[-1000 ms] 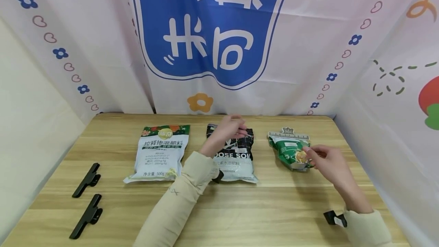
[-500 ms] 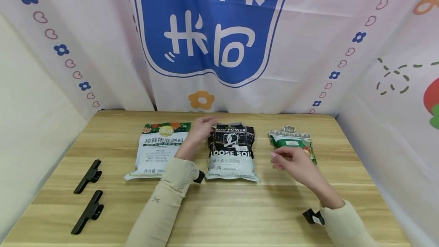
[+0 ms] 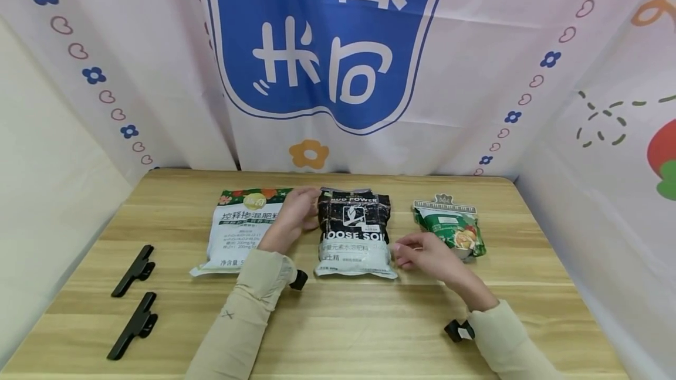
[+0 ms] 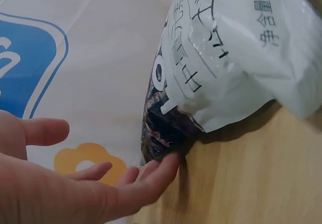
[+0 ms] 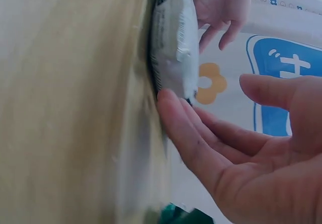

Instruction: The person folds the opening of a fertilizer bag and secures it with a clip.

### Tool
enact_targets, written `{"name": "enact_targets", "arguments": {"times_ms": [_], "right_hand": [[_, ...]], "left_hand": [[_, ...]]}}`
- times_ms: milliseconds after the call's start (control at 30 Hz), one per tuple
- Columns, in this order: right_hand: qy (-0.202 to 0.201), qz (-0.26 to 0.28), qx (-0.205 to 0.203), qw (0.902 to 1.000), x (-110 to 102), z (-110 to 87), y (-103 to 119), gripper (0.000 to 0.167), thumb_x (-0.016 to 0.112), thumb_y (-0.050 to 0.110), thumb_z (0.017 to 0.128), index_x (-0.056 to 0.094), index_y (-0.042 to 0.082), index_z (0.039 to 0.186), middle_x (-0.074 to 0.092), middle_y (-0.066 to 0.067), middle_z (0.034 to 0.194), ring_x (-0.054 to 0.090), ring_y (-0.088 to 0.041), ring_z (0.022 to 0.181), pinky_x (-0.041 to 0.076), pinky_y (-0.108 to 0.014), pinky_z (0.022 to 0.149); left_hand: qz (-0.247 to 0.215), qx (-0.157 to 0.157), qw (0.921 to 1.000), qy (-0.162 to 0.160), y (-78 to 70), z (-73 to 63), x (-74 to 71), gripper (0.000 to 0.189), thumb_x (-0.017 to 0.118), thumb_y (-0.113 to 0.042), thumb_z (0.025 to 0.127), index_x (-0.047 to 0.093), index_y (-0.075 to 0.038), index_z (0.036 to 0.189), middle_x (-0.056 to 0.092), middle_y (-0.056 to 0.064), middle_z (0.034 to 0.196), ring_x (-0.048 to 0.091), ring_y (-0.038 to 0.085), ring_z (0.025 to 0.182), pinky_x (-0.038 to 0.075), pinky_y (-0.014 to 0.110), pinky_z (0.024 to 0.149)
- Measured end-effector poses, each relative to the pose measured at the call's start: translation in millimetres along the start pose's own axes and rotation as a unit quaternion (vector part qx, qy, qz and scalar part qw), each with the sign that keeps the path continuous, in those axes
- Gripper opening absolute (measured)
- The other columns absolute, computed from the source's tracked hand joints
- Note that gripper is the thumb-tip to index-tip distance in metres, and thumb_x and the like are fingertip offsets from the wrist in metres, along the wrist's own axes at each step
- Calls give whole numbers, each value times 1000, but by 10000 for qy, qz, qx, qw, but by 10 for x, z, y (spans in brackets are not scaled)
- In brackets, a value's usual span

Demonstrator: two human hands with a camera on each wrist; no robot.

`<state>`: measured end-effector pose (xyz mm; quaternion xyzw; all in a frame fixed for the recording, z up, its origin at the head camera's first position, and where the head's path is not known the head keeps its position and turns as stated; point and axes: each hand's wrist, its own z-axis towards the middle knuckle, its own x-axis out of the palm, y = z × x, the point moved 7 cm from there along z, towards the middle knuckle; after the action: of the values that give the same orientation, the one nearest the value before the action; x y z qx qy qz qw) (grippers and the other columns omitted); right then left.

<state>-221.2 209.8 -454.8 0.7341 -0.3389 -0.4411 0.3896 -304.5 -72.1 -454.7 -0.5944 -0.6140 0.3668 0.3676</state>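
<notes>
A black-and-white bag labelled "LOOSE SOIL" (image 3: 354,233) lies face up in the middle of the wooden table. My left hand (image 3: 297,216) is at its upper left side; in the left wrist view that hand's fingertips (image 4: 168,166) reach the bag's dark lower edge, thumb apart. On the other side, my right hand (image 3: 425,257) has its fingertips right at the bag's lower right edge. The right wrist view shows these fingers (image 5: 173,116) extended against the side of the bag, the thumb held away. Neither hand grips anything.
A white fertilizer bag (image 3: 243,230) lies left, partly behind the left forearm. A folded green bag (image 3: 449,230) with a crown-topped clip (image 3: 445,204) lies right. Two black bag clips (image 3: 134,271) rest at the table's left. A printed curtain (image 3: 422,151) hangs behind the table.
My left hand has moved left from over the soil bag to its left side. My right hand has left the green bag and come left to the soil bag's right edge.
</notes>
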Motion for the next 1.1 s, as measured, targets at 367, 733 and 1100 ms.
{"name": "enact_targets", "arguments": {"times_ms": [367, 733, 1100], "right_hand": [[289, 729, 523, 9955, 156, 149, -149, 46, 62, 22, 106, 58, -9, 140, 74, -19, 114, 75, -18, 91, 67, -36, 84], [360, 655, 489, 9960, 197, 198, -152, 47, 61, 24, 108, 58, -10, 140, 73, -15, 109, 72, -16, 87, 67, -35, 80], [303, 332, 611, 9971, 229, 235, -111, 41, 66, 30, 105, 67, -6, 125, 69, -9, 94, 68, -16, 79, 65, -33, 72]], "left_hand": [[-243, -586, 9978, 191, 157, 59, -45, 60, 51, -27, 109, 32, -6, 162, 39, 27, 157, 44, 43, 143, 54, 60, 110], [115, -589, 9981, 164, 215, 110, -63, 48, 51, -30, 109, 50, 1, 145, 54, 15, 125, 57, 28, 110, 60, 51, 102], [420, -548, 9973, 236, 314, 176, -52, 42, 60, -30, 106, 62, 4, 131, 70, 13, 112, 73, 20, 88, 67, 38, 84]]}}
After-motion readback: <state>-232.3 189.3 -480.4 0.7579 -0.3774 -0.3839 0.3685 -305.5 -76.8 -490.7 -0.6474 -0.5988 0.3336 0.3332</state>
